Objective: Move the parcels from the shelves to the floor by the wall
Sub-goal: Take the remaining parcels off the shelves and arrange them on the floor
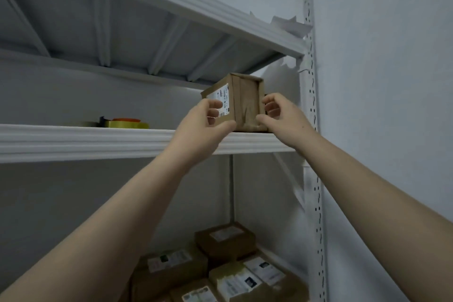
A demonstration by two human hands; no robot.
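A small brown parcel (246,102) with a white label on its left face stands on the middle shelf (98,140), near the shelf's right end. My left hand (210,117) is raised to it, with fingers curled over the labelled face and the thumb under the lower front corner. From the other side my right hand (279,115) grips it: the thumb lies on the front face and the fingers curl round the right edge. The parcel's base still rests on the shelf. Several more labelled brown parcels (225,270) lie stacked on the lower shelf.
A yellow tape dispenser (125,123) sits further left on the middle shelf. The upper shelf (196,7) hangs close above the parcel. A white perforated upright (312,130) stands just right of my right hand, with a plain wall (392,81) beyond it.
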